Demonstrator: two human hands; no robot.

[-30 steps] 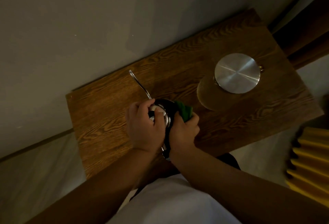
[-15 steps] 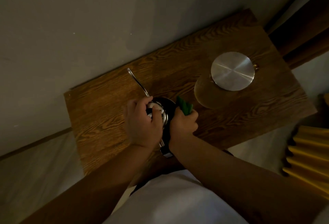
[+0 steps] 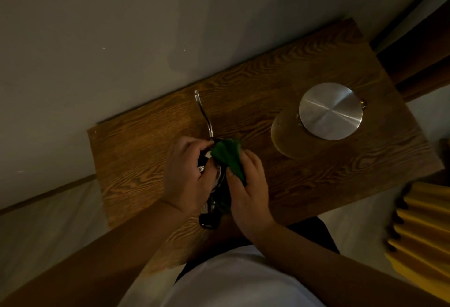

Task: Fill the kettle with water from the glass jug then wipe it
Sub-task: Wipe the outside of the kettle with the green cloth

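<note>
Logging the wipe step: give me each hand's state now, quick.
Left hand: closed on the kettle, steadying it.
Right hand: closed on the green cloth, pressing it against the kettle.

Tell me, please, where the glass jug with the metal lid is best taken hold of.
Grip the glass jug around its body, just below the metal lid, coming from the near table edge. It stands upright and apart from both hands; no handle is clearly visible from above.
</note>
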